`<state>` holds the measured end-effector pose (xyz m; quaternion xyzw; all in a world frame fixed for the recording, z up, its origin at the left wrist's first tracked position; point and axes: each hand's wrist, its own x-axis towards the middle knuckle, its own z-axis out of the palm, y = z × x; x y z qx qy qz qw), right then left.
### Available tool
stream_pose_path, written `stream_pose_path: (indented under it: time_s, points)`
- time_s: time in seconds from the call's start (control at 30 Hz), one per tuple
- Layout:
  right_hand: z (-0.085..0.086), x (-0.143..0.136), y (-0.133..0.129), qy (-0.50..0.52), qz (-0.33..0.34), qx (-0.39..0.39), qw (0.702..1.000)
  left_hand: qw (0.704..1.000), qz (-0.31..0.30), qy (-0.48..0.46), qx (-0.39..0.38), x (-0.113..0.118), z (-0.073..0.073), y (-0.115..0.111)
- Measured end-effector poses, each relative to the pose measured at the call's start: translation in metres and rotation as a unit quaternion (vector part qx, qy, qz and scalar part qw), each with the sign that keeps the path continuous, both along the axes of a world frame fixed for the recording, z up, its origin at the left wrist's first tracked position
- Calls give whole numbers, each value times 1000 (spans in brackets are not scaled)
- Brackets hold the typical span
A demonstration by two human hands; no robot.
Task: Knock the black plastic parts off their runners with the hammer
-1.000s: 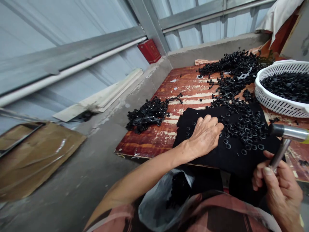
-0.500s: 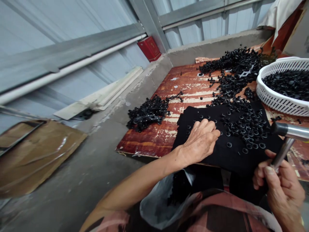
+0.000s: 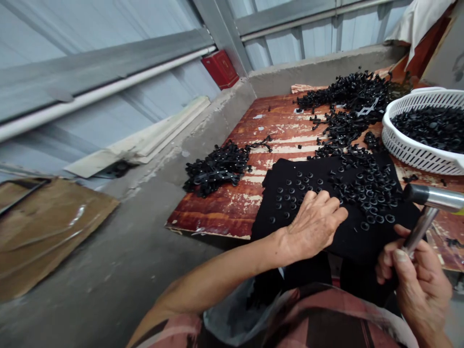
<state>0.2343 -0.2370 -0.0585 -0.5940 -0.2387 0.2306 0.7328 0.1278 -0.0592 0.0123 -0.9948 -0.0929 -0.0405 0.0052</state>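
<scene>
My left hand (image 3: 315, 224) rests low over a black cloth (image 3: 268, 193), its fingers curled down and pressed together; what they hold, if anything, is hidden. Small round black parts (image 3: 297, 182) stand spaced out beyond and left of it. A denser heap of similar parts (image 3: 369, 188) covers the cloth's right side. Near the cloth's right front corner, my right hand (image 3: 416, 275) is wrapped round the metal handle of a hammer (image 3: 442, 197), whose dark-tipped head points left above the fist.
The cloth lies on a worn red-brown board (image 3: 217, 212). Black branching pieces (image 3: 217, 169) are piled at its left, with a larger pile (image 3: 351, 96) at the back. A white basket (image 3: 416, 145) full of black parts stands right. A low concrete ledge (image 3: 290, 79) runs behind.
My left hand has moved right across the cloth, and more of the spaced round parts now show beside it. My right hand keeps its hold on the hammer. The view has shifted slightly.
</scene>
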Motion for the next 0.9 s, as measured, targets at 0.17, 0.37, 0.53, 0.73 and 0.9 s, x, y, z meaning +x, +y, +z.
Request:
stream_pose_path:
  time_s: [0.17,0.37,0.53,0.73,0.9]
  points:
    - [-1,-1,0,5,6,-5,1000,1000,21,-5,-13,-14,7,3]
    - [1,-1,-1,9,1,-9,1000,998,67,9,-16,-35,10,0]
    - [1,2,0,16,1,-4,1000,998,64,10,-17,-35,4,0]
    - [1,0,2,8,-4,10,1000,998,54,6,-8,-31,4,3]
    - [-1,-1,0,11,-1,17,1000,999,30,26,-22,-32,11,3]
